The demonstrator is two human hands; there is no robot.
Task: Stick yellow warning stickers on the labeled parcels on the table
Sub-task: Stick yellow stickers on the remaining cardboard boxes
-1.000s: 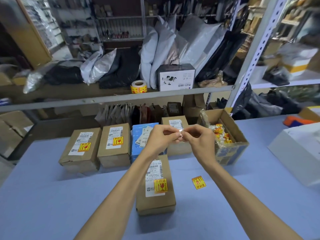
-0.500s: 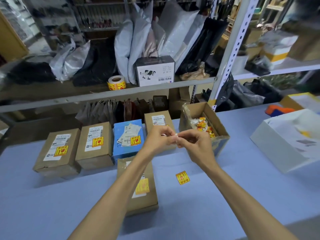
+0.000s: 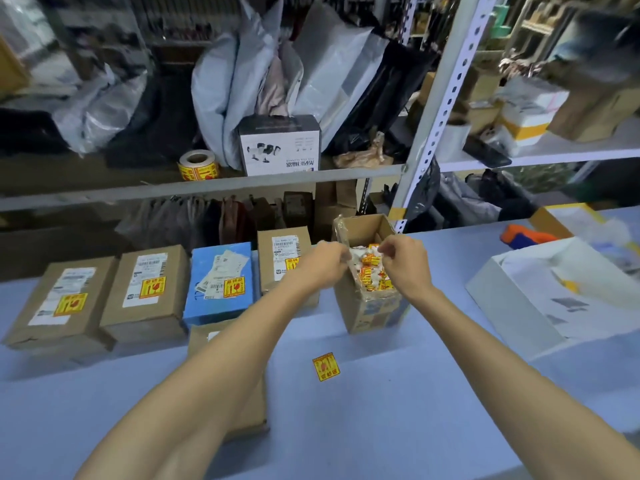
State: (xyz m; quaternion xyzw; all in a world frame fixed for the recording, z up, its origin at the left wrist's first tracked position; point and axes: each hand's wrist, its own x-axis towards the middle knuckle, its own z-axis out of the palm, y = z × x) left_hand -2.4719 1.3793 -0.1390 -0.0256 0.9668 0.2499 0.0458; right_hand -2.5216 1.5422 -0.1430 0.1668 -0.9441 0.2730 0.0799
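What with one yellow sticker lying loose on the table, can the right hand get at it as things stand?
Probably yes. The loose yellow sticker lies flat on the blue table, nearer the person than the open cardboard box below the right hand. Nothing stands between them, so pulling back should reach it.

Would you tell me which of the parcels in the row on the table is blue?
The third parcel from the left: it alone is blue, while the other parcels in the row are plain brown cardboard.

Four brown parcels [image 3: 59,303], one blue parcel [image 3: 221,282], one loose sticker [image 3: 326,366], one sticker roll [image 3: 199,164]
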